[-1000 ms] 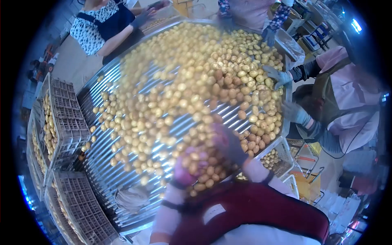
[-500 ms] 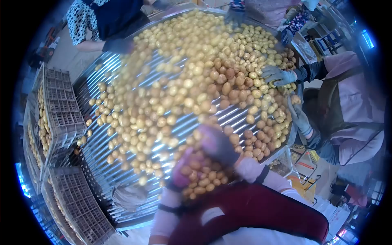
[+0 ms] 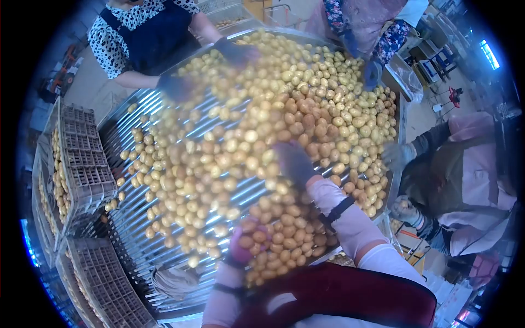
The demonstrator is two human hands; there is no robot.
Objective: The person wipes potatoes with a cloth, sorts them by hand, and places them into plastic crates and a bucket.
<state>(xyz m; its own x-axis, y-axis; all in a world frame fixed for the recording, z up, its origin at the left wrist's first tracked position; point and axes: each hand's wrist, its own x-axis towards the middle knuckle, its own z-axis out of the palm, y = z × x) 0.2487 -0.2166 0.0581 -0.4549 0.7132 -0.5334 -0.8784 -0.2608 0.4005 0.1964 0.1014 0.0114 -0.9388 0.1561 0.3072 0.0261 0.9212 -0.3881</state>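
Observation:
Yellow-brown potatoes (image 3: 229,158) cover much of a slatted metal sorting table (image 3: 246,188). My left hand (image 3: 239,249), in a pink glove, curves around a few potatoes at the left side of a heap (image 3: 287,240) close to my body. Farther out, my right hand (image 3: 293,164) reaches palm down onto potatoes in the middle, its glove grey-purple. Motion smears its fingers, so their grip does not show. A patch of browner potatoes (image 3: 311,123) lies just beyond that hand.
Plastic crates (image 3: 85,147) of potatoes stand along the left edge. A whitish bundle (image 3: 174,281) lies at the table's near left. Across the table, a co-worker's gloved hands (image 3: 235,52) touch potatoes; other co-workers' gloved hands (image 3: 373,74) are at the far right and right edge (image 3: 396,156).
My right hand has moved outward, away from my left. More potatoes show in the heap near me. The right-hand co-worker's hands have drawn back from the potatoes.

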